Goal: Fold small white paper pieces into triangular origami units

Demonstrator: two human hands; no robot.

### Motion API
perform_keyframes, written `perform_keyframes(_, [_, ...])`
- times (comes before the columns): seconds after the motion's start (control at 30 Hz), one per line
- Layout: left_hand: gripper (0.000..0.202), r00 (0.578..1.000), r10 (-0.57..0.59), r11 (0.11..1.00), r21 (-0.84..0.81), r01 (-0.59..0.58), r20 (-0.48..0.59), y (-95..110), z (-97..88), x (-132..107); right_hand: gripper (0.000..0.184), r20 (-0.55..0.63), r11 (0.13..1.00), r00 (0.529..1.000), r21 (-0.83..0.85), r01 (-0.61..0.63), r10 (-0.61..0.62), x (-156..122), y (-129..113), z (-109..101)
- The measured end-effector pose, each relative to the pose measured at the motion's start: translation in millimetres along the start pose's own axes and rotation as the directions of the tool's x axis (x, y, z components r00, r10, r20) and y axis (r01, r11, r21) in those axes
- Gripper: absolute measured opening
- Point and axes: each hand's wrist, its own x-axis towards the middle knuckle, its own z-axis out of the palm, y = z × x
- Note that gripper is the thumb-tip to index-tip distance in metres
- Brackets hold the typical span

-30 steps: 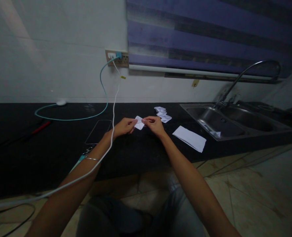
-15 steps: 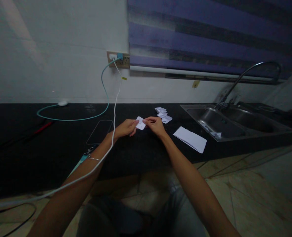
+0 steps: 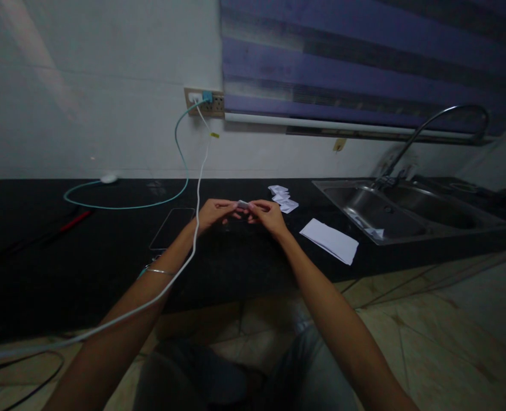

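Note:
Between my two hands is a small folded piece of white paper [image 3: 243, 204], seen nearly edge-on and greyish in shadow. My left hand [image 3: 217, 212] pinches its left side with thumb and fingers. On the other side my right hand [image 3: 266, 215] grips it the same way, the fingertips of both hands almost meeting. Just beyond my right hand lie several folded white paper pieces [image 3: 282, 198] in an overlapping row. A stack of white paper strips [image 3: 330, 241] rests on the black counter to the right of my right forearm.
A phone [image 3: 172, 228] lies left of my left hand on the black counter [image 3: 107, 257]. The white cable [image 3: 198, 217] runs from the wall socket [image 3: 204, 103] across my left forearm. At right is a double sink [image 3: 384, 214] with a curved faucet [image 3: 424, 128].
The paper piece was facing me as a white square with crease lines; now it is tipped nearly edge-on. My left hand has risen slightly and the fingers of both hands have come closer together.

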Motion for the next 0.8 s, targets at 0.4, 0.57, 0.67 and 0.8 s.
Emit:
perform_keyframes(0.4, [0.042,0.993,-0.018,0.999,-0.052,0.012,-0.116,-7,3.1,7,0.038,-0.094,1.000,0.995,0.021,0.023,-0.021,7,13,0])
perform_keyframes(0.57, [0.039,0.995,0.003,0.999,-0.047,-0.008,-0.103,0,5.2,2,0.035,-0.101,0.997,0.992,0.006,0.081,-0.080,10,18,-5])
perform_keyframes(0.67, [0.043,0.994,0.004,0.999,-0.052,-0.009,-0.108,5,6.4,-1,0.038,-0.073,0.995,0.993,0.038,0.093,-0.090,10,18,-7])
perform_keyframes(0.8, [0.044,0.995,0.020,0.996,-0.082,-0.028,-0.098,7,6.2,-2,0.035,-0.075,0.990,0.992,0.082,0.112,-0.106,9,16,-7])
